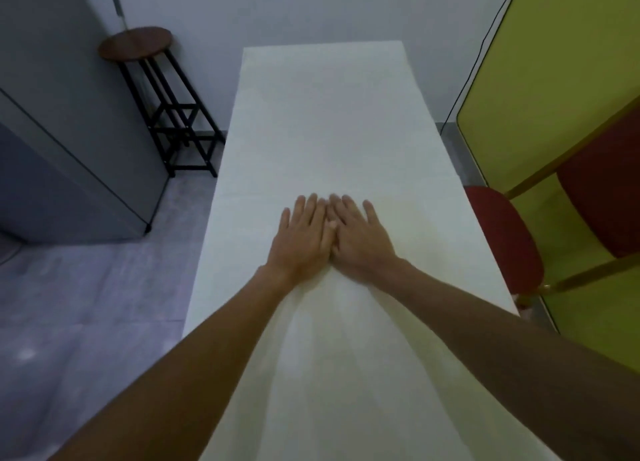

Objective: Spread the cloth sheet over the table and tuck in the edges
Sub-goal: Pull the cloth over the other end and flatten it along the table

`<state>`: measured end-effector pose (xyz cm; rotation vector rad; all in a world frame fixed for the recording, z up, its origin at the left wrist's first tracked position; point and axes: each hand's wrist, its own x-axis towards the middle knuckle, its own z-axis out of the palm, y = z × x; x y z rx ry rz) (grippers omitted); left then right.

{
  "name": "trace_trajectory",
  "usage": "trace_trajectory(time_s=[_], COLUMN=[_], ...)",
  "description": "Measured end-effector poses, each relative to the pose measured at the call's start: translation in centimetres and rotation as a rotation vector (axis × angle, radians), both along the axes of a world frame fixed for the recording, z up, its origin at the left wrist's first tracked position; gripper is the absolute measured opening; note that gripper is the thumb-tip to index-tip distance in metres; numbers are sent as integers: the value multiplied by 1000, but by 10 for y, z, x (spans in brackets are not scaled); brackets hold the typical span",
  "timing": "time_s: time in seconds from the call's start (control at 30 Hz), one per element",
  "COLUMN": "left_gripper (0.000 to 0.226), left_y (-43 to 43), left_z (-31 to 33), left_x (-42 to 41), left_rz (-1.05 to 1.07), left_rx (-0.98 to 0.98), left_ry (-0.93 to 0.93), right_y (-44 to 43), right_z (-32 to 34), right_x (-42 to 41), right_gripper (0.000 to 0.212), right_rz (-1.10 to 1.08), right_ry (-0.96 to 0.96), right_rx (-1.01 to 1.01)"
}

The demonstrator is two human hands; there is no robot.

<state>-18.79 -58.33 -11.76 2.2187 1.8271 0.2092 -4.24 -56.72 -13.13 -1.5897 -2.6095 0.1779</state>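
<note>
Both hands, the left hand (pixel 302 239) and right hand (pixel 360 237), lie open-palmed, gripping nothing, touching mid-table on the white cloth sheet (pixel 325 142), apparently to smooth it flat

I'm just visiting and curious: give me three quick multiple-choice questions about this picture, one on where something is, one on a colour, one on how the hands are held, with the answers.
1. Where does the round-topped stool stand?
A. Left of the table, near the far wall
B. Right of the table, by the yellow panel
C. On top of the table

2. What colour is the seat of the chair to the right of the table?
A. Blue
B. Red
C. White

3. How are the left hand and right hand placed on the cloth sheet?
A. Clenched around bunched cloth
B. Raised clear of the cloth
C. Flat, palms down, side by side

Answers:
1. A, the stool stands off the table's far left corner.
2. B, the seat cushion is dark red.
3. C, both hands lie flat with fingers extended, touching at mid-table.
</note>
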Motion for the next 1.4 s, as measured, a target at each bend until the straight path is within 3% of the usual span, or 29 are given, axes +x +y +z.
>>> trace_trajectory(time_s=[0.13, 0.23, 0.3, 0.37, 0.5, 0.6, 0.7, 0.8, 0.87, 1.03, 1.13, 1.3, 1.4], left_gripper=[74, 66, 70, 74, 66, 64, 65, 70, 72, 63, 62, 73, 82], left_y=[-26, -58, -86, -124, -221, -261, -277, -301, -319, -377, -411, -432, -442], left_z=[-12, -7, 0, 9, 1, -4, -3, -1, 3, 14, 12, 8, 9], left_x=[-76, -126, -114, -72, 11, -8, -74, -128, -123, 2, 45, -45, -116], left_rz=[43, 241, 274, 179, -18, -134, -248, -101, 55, 74, 81, -2, 92], left_rx=[-7, -68, -18, 34, -3, -13, -2, -64, -95, -56, -139, -173, -212], left_ry=[155, 156, 89, -6, -25, 67, 159, 199, 165, -84, -83, 83, 167], right_y=[3, -17, -49, -96, -213, -251, -262, -282, -295, -357, -400, -406, -399], right_z=[4, 25, 28, 26, 11, 8, 11, 23, 30, 27, 21, 20, 23], right_x=[104, 171, 159, 115, 34, 59, 142, 217, 218, 93, 40, 126, 202], right_gripper=[88, 81, 76, 72, 67, 68, 72, 79, 81, 67, 64, 72, 82], right_rz=[-286, -554, -498, -296, -76, -82, -199, -412, -511, -279, -167, -210, -354], right_ry=[-118, -146, -126, -67, 29, -18, -98, -103, -59, 78, 51, -76, -106], right_rx=[8, -96, -24, 111, -58, -75, -76, -165, -180, -130, -172, -170, -199])
